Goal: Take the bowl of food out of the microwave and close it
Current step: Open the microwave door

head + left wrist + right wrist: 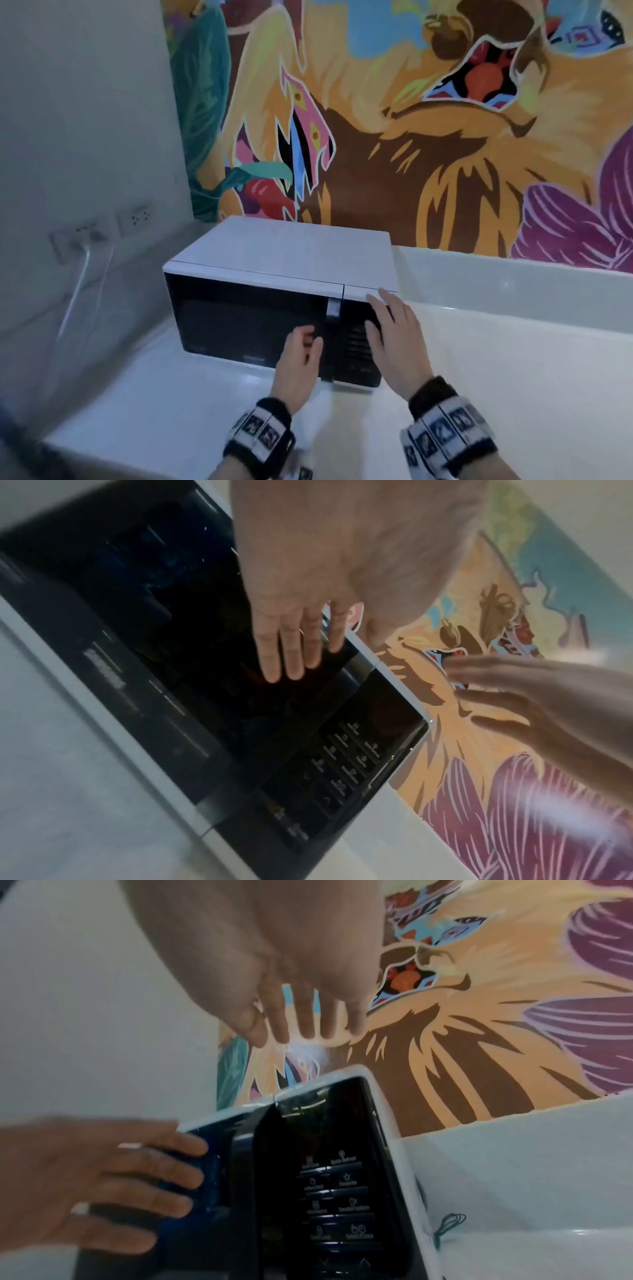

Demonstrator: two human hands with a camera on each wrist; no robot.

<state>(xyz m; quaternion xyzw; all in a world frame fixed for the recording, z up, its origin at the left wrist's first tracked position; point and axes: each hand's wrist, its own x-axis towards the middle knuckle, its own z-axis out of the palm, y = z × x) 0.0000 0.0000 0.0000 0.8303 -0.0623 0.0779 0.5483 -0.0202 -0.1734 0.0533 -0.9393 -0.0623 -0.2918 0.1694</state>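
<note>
- Neither hand held anything: the left hand (pixel 298 356) reached, fingers loosely extended, toward the dark door (pixel 246 315); the right hand (pixel 394 329) hovered flat-fingered before the button panel (pixel 359 342).
- The microwave (pixel 291 253) ahead of both hands was shut, on a white counter (pixel 513 359).
- The bowl was hidden.
</note>
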